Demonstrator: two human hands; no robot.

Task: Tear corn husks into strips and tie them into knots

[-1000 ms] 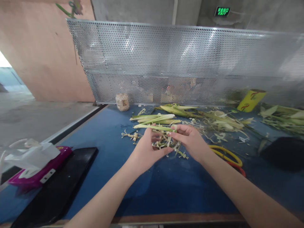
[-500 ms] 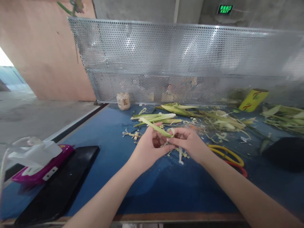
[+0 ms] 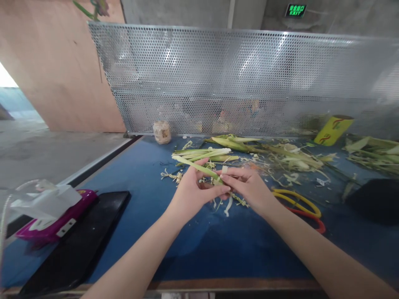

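A pale green strip of plant leaf, like corn husk (image 3: 195, 165), slants from upper left down into my fingers. My left hand (image 3: 195, 187) is closed around its lower part, thumb reaching right. My right hand (image 3: 245, 182) pinches the strip's lower end, fingertips close to the left thumb; a short pale piece stands up by its index finger. Between and under the hands lie thin whitish shreds (image 3: 229, 206), partly hidden by the fingers. Just behind the hands, several cut green strips (image 3: 215, 155) rest on the blue table (image 3: 131, 232).
Leaves and shreds (image 3: 293, 158) spread at the back right, near a yellow can (image 3: 333, 131). Yellow-handled pliers or a looped tool (image 3: 299, 203) lies by my right forearm. A jar (image 3: 162, 132), a black tray (image 3: 84, 241) and a magenta power strip (image 3: 71, 220) stand left. Perforated metal (image 3: 199, 79) closes the back.
The green strip has slid up and left, so more of it shows beyond my left hand. My fingers have shifted slightly, and the dangling shred has moved left.
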